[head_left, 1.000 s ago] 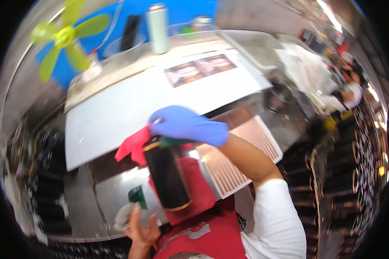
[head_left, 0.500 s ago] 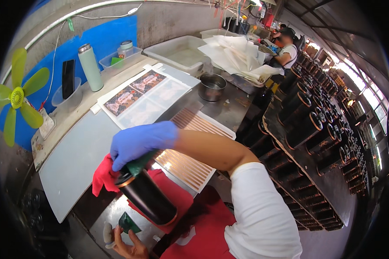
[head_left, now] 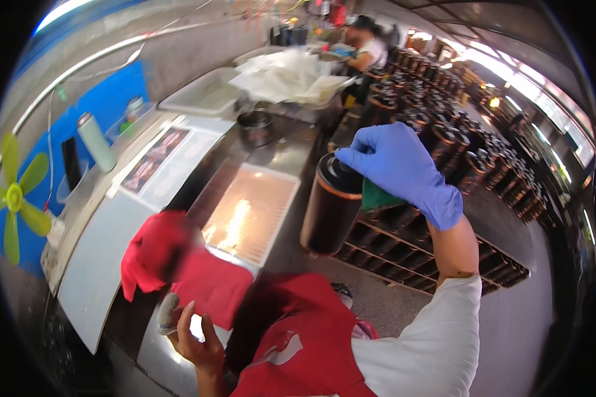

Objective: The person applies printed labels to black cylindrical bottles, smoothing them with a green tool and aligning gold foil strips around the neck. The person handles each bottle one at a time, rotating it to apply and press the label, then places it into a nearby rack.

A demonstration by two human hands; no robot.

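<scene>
My right hand (head_left: 397, 162), in a blue glove, grips a black cylindrical canister (head_left: 332, 212) with copper-coloured bands by its top end. The canister hangs tilted off the bench's right side, in front of the rack. A green piece (head_left: 379, 197) shows under the gloved palm; its full shape is hidden. Over the metal bench's near end, my bare left hand (head_left: 200, 341) has its fingers apart, with a grey cloth cover (head_left: 168, 314) on one finger. Beside it lies a red cloth (head_left: 212, 286); a bunched red cloth (head_left: 153, 248) sits farther left, partly blurred.
Rows of black canisters (head_left: 444, 142) stand on a rack to the right. On the bench are a striped panel (head_left: 255, 212), a metal pot (head_left: 255, 129) and white sheets (head_left: 288, 76). A green fan (head_left: 13, 198) and a bottle (head_left: 97, 142) stand left. Another person (head_left: 371, 53) works far back.
My right hand has carried the canister from above the red cloth to the right, toward the rack. The green piece near my left hand is no longer seen there. The view has turned right.
</scene>
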